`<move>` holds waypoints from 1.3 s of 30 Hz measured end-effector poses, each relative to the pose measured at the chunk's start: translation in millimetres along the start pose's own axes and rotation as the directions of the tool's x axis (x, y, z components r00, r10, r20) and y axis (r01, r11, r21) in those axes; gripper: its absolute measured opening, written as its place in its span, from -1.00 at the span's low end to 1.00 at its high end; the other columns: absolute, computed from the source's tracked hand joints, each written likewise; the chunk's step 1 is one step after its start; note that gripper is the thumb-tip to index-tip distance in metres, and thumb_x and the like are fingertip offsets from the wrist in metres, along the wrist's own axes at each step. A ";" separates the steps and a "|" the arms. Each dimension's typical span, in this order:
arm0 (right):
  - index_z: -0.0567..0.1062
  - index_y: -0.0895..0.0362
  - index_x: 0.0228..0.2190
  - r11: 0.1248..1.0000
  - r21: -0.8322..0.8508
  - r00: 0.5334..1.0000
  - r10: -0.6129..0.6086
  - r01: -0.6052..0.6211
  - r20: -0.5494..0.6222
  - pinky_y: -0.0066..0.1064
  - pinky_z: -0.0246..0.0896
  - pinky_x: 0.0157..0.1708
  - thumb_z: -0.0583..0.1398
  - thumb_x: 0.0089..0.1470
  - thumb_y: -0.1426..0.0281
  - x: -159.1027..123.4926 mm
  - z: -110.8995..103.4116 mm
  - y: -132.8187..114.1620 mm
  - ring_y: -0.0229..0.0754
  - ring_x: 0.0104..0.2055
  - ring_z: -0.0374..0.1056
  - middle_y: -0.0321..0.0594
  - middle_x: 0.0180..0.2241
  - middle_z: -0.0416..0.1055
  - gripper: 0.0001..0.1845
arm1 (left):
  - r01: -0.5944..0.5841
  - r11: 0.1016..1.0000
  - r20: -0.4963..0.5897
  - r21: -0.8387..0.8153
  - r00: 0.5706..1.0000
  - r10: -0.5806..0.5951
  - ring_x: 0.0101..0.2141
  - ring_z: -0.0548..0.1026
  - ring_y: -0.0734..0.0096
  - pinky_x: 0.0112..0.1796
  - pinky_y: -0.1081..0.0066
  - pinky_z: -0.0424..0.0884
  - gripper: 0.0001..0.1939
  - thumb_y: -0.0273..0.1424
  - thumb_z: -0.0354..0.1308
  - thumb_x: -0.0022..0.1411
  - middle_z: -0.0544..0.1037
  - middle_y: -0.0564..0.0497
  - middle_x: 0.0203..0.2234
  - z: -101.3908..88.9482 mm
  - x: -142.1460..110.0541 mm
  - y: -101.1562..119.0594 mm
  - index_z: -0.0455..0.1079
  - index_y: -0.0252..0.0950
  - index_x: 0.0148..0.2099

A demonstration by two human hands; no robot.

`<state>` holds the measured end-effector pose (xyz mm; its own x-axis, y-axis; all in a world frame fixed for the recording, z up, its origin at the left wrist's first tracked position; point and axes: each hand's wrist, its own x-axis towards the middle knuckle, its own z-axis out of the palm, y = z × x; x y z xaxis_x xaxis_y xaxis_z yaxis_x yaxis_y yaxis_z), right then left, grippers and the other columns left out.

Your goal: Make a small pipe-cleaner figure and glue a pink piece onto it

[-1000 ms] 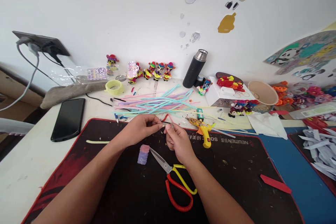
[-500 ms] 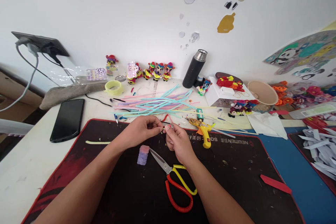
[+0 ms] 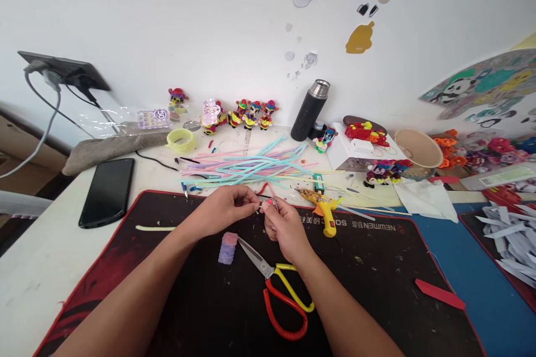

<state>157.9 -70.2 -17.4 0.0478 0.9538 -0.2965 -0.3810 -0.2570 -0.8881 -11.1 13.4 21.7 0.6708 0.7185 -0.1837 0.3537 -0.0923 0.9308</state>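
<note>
My left hand [image 3: 234, 206] and my right hand [image 3: 285, 227] meet over the dark mat, fingertips almost touching. Each is closed in a pinch. Between the fingertips shows a tiny pale yellow-green piece [image 3: 259, 206], too small to name. A small silvery and reddish bit [image 3: 273, 202] shows at my right thumb and forefinger; most of it is hidden. Below my hands lie scissors [image 3: 268, 273] with one red and one yellow handle. Left of their tips rests a pink and purple ridged block [image 3: 228, 248]. A pale yellow pipe cleaner [image 3: 154, 228] sticks out from behind my left forearm.
Pastel pipe cleaners [image 3: 251, 164] are heaped behind the mat [image 3: 368, 290]. A yellow glue gun [image 3: 328, 215] lies right of my hands. Farther back stand a black thermos [image 3: 309, 111] and several small dolls [image 3: 254, 115]. A phone [image 3: 106, 192] lies at left, a red strip [image 3: 439, 294] at right.
My hands stay nearly in place, with small finger movements. The pale piece between the fingertips shifts slightly, and the bit at my right thumb now shows some red. The scissors stay put.
</note>
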 end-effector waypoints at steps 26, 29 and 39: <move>0.36 0.10 -0.43 1.000 0.018 1.000 0.008 -0.008 -0.010 -0.56 -0.36 -0.71 0.40 -0.01 -0.05 -1.1 1.6 -1.6 -0.48 -0.70 -0.24 -0.63 -0.69 -0.01 -0.47 | 0.004 0.999 0.040 -0.051 0.999 -0.002 -0.47 0.24 0.47 -0.42 0.46 0.13 -0.66 -0.10 0.23 0.28 0.35 0.14 -0.52 1.2 1.6 0.8 0.50 -0.30 -0.24; 0.36 0.10 -0.43 1.000 0.018 1.000 0.012 -0.012 -0.005 -0.56 -0.36 -0.71 0.40 -0.01 -0.04 -1.7 2.0 -2.5 -0.48 -0.70 -0.25 -0.63 -0.69 -0.01 -0.48 | 0.001 0.999 0.039 -0.045 0.999 0.000 -0.47 0.24 0.46 -0.41 0.46 0.14 -0.67 -0.10 0.23 0.28 0.35 0.14 -0.52 0.9 1.3 0.6 0.50 -0.30 -0.23; 0.39 0.10 -0.41 1.000 0.009 1.000 0.016 -0.016 -0.005 -0.56 -0.38 -0.71 0.38 0.03 -0.05 -1.5 0.8 -1.7 -0.47 -0.71 -0.24 -0.62 -0.69 -0.02 -0.50 | -0.005 0.999 0.027 -0.049 1.000 0.007 -0.47 0.25 0.45 -0.41 0.46 0.14 -0.69 -0.12 0.23 0.27 0.33 0.15 -0.52 -0.8 0.4 2.3 0.48 -0.28 -0.25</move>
<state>157.7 -71.1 -15.2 0.0458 0.9488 -0.3127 -0.3903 -0.2711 -0.8799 -10.6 14.0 24.0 0.6903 0.6993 -0.1858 0.3174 -0.0619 0.9463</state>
